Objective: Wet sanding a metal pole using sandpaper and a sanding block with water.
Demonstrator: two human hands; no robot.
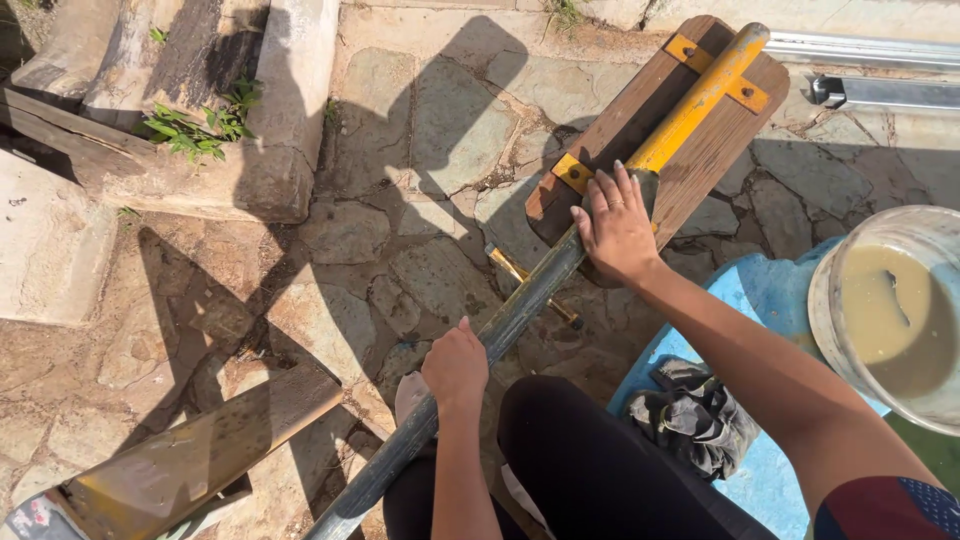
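Left hand (455,368) fist-wrapped around long pipe handle (500,330), low on shaft. Right hand (618,230) flat, fingers spread, pressing handle where it meets wooden board (700,150). Murky-water bucket (890,310) right of handle.

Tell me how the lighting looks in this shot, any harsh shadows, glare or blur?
Head view: hard sunlight, sharp focus overall. A dark, crisp shadow falls across the stone paving. The yellow pole and wooden board are brightly lit; the right hand and left hand show no blur. The bucket of murky liquid is half shaded, its rim bright.
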